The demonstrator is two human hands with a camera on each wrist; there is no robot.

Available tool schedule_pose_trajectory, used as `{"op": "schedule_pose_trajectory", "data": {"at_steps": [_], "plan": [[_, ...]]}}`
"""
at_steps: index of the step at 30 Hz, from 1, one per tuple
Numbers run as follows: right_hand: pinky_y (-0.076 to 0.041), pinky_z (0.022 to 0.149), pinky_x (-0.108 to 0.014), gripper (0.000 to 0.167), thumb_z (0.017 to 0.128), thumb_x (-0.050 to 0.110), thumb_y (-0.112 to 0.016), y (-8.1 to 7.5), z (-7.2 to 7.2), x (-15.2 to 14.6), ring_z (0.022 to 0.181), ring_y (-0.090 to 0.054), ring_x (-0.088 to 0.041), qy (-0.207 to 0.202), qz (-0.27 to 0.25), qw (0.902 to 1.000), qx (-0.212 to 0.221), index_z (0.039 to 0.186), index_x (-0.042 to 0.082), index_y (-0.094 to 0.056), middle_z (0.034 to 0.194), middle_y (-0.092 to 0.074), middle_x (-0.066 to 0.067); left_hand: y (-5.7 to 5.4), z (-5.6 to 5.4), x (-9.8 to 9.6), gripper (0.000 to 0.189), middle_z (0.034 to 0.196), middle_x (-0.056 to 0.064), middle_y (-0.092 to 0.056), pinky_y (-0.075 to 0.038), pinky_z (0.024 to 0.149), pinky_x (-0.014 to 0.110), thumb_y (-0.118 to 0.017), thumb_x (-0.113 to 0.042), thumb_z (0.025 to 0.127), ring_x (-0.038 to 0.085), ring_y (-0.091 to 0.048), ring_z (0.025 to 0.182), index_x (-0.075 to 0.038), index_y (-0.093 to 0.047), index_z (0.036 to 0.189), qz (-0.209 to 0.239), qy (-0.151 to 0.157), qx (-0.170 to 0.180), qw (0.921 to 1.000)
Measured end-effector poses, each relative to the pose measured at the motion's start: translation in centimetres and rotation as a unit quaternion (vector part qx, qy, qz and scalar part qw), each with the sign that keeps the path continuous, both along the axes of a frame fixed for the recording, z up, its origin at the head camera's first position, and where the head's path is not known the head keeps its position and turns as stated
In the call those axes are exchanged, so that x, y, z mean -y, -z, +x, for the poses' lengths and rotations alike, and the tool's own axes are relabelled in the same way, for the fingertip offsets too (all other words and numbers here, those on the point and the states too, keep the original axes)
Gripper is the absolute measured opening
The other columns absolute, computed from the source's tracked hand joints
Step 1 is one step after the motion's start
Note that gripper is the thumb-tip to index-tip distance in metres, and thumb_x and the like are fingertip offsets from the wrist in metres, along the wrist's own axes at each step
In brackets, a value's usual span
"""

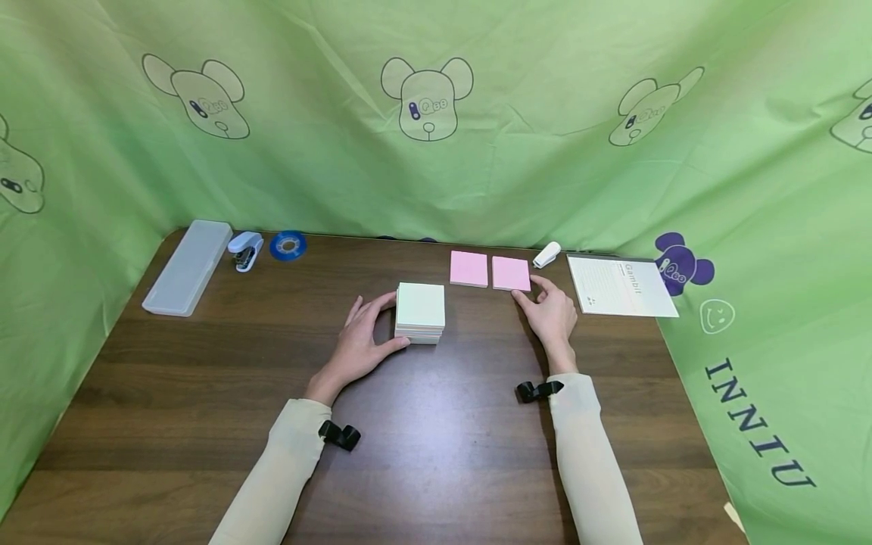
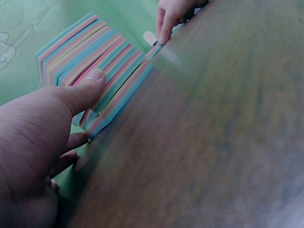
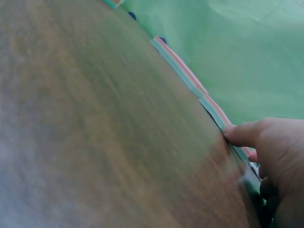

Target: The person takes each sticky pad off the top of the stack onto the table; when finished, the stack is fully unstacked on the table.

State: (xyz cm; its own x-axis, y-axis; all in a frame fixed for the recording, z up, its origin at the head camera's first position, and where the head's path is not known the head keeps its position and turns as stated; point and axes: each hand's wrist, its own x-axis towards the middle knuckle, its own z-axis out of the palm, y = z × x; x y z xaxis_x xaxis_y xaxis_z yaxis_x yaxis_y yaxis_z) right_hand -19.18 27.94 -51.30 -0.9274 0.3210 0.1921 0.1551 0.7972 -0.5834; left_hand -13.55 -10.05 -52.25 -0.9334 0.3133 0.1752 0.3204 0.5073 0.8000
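A tall stack of sticky note pads [image 1: 420, 306] stands mid-table, pale green on top, with multicoloured stripes along its sides in the left wrist view. My left hand [image 1: 357, 341] holds it from the left, thumb across the front side and fingers round toward the back. Two thin pink-topped pads lie side by side behind and to the right: a left pink sticky note pad [image 1: 468, 269] and a right pink sticky note pad [image 1: 511, 273]. My right hand [image 1: 550, 312] pinches the right pad by its right end, thumb at the front edge and index finger at the far right corner.
Along the back left lie a translucent case [image 1: 187, 269], a light blue stapler [image 1: 245, 250] and a blue tape roll [image 1: 288, 245]. A small white object [image 1: 546, 255] and a white notepad [image 1: 621, 285] lie beyond my right hand. Green cloth [image 1: 327, 151] hangs behind the table.
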Motion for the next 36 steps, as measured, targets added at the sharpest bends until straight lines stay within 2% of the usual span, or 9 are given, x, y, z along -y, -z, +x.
{"op": "schedule_pose_trajectory", "data": {"at_steps": [6,11,15,22,30,36], "plan": [[-0.044,0.069,-0.049,0.052,0.096,0.039,-0.088,-0.2,0.2,-0.1,0.074,-0.056,-0.030,-0.012,-0.012,0.9998,-0.011,0.141,0.015,-0.076,0.078,-0.062,-0.006,-0.2,0.0,-0.1,0.091,0.163,0.015,-0.058,-0.003,0.140,0.053,-0.090,-0.033,0.096,0.034,-0.046,0.157,-0.007,-0.042,0.169,-0.002,0.001,-0.007,1.0000],[-0.036,0.065,-0.040,0.050,0.095,0.036,-0.089,-0.3,0.3,-0.3,0.066,-0.047,-0.022,-0.027,-0.036,0.9984,-0.034,0.138,0.014,-0.078,0.069,-0.053,0.001,-0.3,0.0,-0.1,0.091,0.163,0.015,-0.057,-0.004,0.140,0.054,-0.090,-0.032,0.096,0.034,-0.046,0.157,-0.006,-0.042,0.168,0.000,0.002,-0.008,1.0000],[-0.030,0.062,-0.036,0.047,0.094,0.027,-0.088,-0.2,0.3,-0.4,0.061,-0.039,-0.016,-0.057,-0.068,0.9938,-0.067,0.136,0.010,-0.078,0.065,-0.045,0.003,-0.3,-0.1,0.0,0.091,0.163,0.015,-0.057,-0.003,0.140,0.053,-0.090,-0.032,0.096,0.034,-0.046,0.157,-0.006,-0.042,0.168,0.001,-0.001,-0.006,1.0000],[-0.030,0.062,-0.032,0.042,0.092,0.016,-0.089,-1.0,0.4,0.3,0.059,-0.036,-0.012,-0.091,-0.103,0.9839,-0.114,0.131,0.006,-0.080,0.065,-0.042,0.006,-0.4,-0.2,0.0,0.092,0.164,0.014,-0.057,-0.001,0.140,0.050,-0.090,-0.034,0.096,0.033,-0.046,0.158,-0.007,-0.041,0.169,-0.003,-0.001,0.005,1.0000],[-0.031,0.060,-0.025,0.038,0.094,0.010,-0.089,-2.4,0.7,1.9,0.057,-0.032,0.001,-0.131,-0.119,0.9769,-0.120,0.130,0.004,-0.081,0.066,-0.042,0.004,-0.5,-0.2,0.0,0.092,0.164,0.013,-0.057,-0.001,0.140,0.049,-0.090,-0.034,0.096,0.032,-0.045,0.159,-0.008,-0.041,0.169,-0.004,-0.002,0.011,0.9999],[-0.027,0.056,-0.024,0.037,0.096,0.011,-0.087,-3.0,1.0,3.0,0.057,-0.031,0.000,-0.157,-0.137,0.9704,-0.122,0.132,0.003,-0.080,0.064,-0.041,0.006,-0.6,-0.1,0.0,0.091,0.164,0.014,-0.057,-0.001,0.140,0.049,-0.089,-0.034,0.097,0.032,-0.044,0.159,-0.007,-0.041,0.169,-0.003,-0.001,0.014,0.9999]]}}
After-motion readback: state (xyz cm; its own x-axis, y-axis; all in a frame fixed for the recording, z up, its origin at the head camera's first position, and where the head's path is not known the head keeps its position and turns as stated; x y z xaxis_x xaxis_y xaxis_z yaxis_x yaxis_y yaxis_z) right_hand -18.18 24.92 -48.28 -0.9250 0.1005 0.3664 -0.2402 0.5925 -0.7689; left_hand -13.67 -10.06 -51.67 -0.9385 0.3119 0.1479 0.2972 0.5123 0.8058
